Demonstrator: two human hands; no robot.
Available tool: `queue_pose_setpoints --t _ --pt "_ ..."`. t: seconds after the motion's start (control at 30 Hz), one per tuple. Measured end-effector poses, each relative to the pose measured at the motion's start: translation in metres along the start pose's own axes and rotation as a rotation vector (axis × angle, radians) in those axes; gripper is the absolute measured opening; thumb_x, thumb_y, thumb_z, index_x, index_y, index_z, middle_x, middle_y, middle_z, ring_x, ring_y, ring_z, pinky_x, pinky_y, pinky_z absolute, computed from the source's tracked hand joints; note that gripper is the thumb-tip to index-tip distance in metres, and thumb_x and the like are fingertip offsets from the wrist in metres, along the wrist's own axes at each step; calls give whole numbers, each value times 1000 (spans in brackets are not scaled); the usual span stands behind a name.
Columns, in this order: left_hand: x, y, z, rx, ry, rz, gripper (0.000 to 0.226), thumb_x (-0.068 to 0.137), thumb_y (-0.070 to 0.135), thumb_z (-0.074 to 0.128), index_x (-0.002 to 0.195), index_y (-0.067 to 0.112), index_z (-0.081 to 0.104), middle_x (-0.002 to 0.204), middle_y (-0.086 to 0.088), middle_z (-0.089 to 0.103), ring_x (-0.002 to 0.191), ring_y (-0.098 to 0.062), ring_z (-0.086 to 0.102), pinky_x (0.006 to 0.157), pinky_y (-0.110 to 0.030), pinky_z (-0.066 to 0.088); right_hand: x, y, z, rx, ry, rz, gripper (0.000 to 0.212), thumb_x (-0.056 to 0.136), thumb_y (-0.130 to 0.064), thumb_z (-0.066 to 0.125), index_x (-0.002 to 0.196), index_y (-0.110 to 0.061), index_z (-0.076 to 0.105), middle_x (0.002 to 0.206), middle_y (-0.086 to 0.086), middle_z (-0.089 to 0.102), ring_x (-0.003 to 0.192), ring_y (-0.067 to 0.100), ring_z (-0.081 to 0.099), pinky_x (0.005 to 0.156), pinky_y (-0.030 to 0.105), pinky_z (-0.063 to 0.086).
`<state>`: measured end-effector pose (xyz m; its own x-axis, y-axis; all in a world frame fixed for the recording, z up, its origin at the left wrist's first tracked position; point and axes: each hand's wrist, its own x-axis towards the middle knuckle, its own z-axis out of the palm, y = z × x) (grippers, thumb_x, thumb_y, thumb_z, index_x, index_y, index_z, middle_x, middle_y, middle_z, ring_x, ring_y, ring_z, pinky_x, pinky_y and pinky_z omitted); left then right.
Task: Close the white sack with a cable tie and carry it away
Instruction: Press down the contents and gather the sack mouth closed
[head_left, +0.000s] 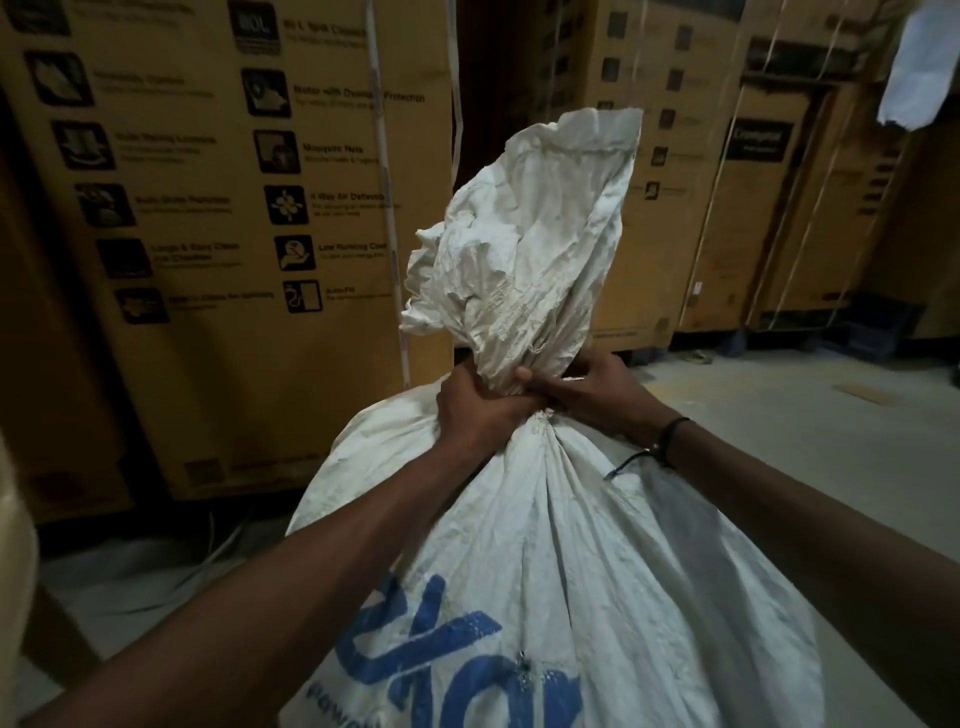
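We have the big white woven plastic sack with blue lettering (545, 545) standing upright in the near centre of the scene, its body bulging toward us and its mouth gathered into a tight neck. Above that neck the loose crumpled top of the sack (524, 239) flares upward. Our left hand (478, 410) grips the neck from the left, fingers curled hard round the bunched fabric. Our right hand (597, 395) closes on the same neck from the right, thumb and fingers pinching at the gather; whether it also pinches the cable tie we cannot tell, since no tie shows clearly between the fingers. A thin black cord bracelet (670, 441) sits on the right wrist.

We judge the closing step is in hand: the neck is cinched, but the sack is not yet lifted. The next move likely calls for keeping the gather tight with the left hand while the right draws a tie snug, then a firm hold to hoist the load.

Tall brown printed cardboard cartons (218, 218) stand on the far side.
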<state>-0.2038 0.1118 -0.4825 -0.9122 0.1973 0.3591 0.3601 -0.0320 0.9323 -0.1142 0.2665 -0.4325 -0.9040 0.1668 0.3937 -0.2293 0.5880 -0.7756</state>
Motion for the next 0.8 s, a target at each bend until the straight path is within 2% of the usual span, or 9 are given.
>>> queue_pose_setpoints --t 0.07,0.13,0.2,0.3,0.33,0.43,0.57,0.7,0.8 --pt "-6 8 -2 -7 -10 12 97 35 71 97 117 24 74 108 3 81 102 -16 78 88 -46 64 -10 2 -1 55 -7 44 60 83 -59 86 93 0 82 91 19 82 85 19 78 79 31 59" --pt "-13 16 -5 9 -22 6 89 37 63 97 113 21 74 107 3 80 101 -16 77 88 -46 65 -20 2 -3 143 7 55 60 90 -45 83 104 13 76 106 39 74 97 34 77 91 43 61" --pt "-19 27 -9 23 -36 -6 88 38 60 94 114 20 71 109 2 79 102 -17 76 88 -45 64 -26 -2 -4 193 49 63 48 97 -28 79 107 18 74 109 44 71 104 42 77 92 38 64" --pt "-21 41 -17 58 -114 -48 88 39 60 95 115 23 71 109 5 79 101 -16 76 89 -42 64 -32 -12 -1 141 102 73 60 91 -48 85 105 10 79 104 41 73 109 53 73 94 51 66" --pt "-19 43 -20 75 -144 -61 91 38 64 96 116 24 72 108 6 79 101 -14 76 89 -41 65 -34 -17 0 99 131 67 59 88 -52 86 102 5 83 99 36 76 104 49 77 92 51 67" --pt "-6 39 -27 158 -234 -73 99 36 77 94 120 28 73 110 10 80 103 -12 76 91 -42 64 -40 -32 -1 -45 273 -29 30 88 -43 87 83 -13 87 75 10 81 75 22 79 70 30 65" --pt "-5 46 -47 212 -307 -90 109 43 82 90 134 28 65 127 6 75 111 -13 73 93 -39 62 -50 -53 7 -188 406 -167 29 88 -38 90 75 -14 80 68 3 76 63 19 74 61 32 59" --pt "-31 87 -84 385 -418 -81 69 77 62 84 127 21 61 118 -1 70 110 -18 67 80 -29 50 -53 -76 23 -231 312 -245 22 90 -29 89 78 -15 78 71 -1 76 64 9 71 61 27 55" --pt "-31 112 -117 596 -560 -92 70 89 59 74 138 10 62 138 -12 65 125 -29 63 82 -28 50 -50 -102 44 -190 271 -287 19 92 -25 88 82 -12 78 73 -2 78 64 4 73 62 17 56"
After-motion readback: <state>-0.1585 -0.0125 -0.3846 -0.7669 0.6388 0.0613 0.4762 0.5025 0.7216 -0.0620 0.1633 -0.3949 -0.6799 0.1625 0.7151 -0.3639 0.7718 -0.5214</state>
